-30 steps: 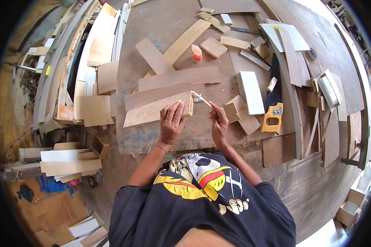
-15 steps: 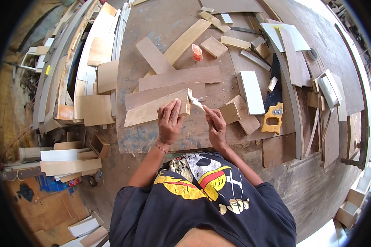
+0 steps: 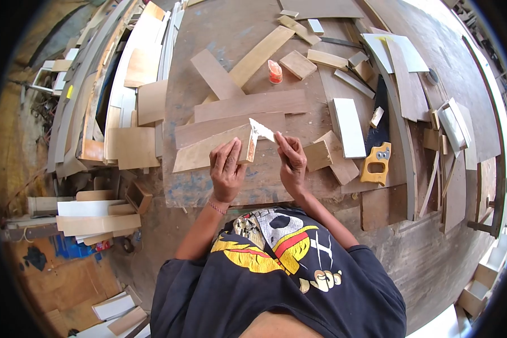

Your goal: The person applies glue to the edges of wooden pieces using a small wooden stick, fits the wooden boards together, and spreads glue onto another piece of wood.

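My left hand grips a flat wooden board near its right end, thumb hidden. That end is turned up towards me and carries white paste along its top part, with an orange-brown patch lower down. Between the fingertips of my right hand is a thin strip smeared with white paste. Its far tip touches the paste at the board's end. A small red and white tub stands on the table beyond my hands.
Several loose boards lie on the worktable, one long plank just behind the held board. On the right are a white block, a wood block and a handsaw with a yellow handle. Board offcuts crowd the left.
The strip in my right hand has moved up and left over the end of the board. More white paste shows on that end, and the board has tilted slightly.
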A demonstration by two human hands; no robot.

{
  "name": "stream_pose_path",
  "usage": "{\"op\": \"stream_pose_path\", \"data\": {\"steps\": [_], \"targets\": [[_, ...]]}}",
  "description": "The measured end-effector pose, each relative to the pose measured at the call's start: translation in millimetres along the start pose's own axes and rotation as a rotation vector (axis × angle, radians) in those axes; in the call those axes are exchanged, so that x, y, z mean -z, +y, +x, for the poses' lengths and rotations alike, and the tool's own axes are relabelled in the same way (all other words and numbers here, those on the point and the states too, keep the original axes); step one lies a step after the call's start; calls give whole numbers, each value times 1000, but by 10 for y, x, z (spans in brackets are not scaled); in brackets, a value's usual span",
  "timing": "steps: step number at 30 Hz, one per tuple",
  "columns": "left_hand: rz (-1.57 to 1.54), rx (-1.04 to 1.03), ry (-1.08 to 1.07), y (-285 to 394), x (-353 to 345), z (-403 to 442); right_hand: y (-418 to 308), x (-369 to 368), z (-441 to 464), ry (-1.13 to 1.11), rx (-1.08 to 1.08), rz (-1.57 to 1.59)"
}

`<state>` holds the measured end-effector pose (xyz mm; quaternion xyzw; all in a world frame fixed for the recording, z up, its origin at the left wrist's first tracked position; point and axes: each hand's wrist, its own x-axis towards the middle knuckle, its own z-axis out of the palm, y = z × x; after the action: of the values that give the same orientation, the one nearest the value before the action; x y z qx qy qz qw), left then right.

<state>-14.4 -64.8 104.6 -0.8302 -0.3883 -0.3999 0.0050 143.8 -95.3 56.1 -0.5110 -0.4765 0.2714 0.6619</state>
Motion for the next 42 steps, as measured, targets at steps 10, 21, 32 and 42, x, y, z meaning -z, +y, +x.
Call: {"op": "stream_pose_path", "data": {"steps": [10,21,32,42], "targets": [[23,46,32,7,44,51,-184,-34,-27,-47,42,-33],[-25,54,59,-27,-5,68,-410,115,-175,-110,136,-12],[36,93,74,19,43,111,-180,-201,101,30,36,-10],[26,89,81,17,61,88,-163,-226,268,98,39,34]]}}
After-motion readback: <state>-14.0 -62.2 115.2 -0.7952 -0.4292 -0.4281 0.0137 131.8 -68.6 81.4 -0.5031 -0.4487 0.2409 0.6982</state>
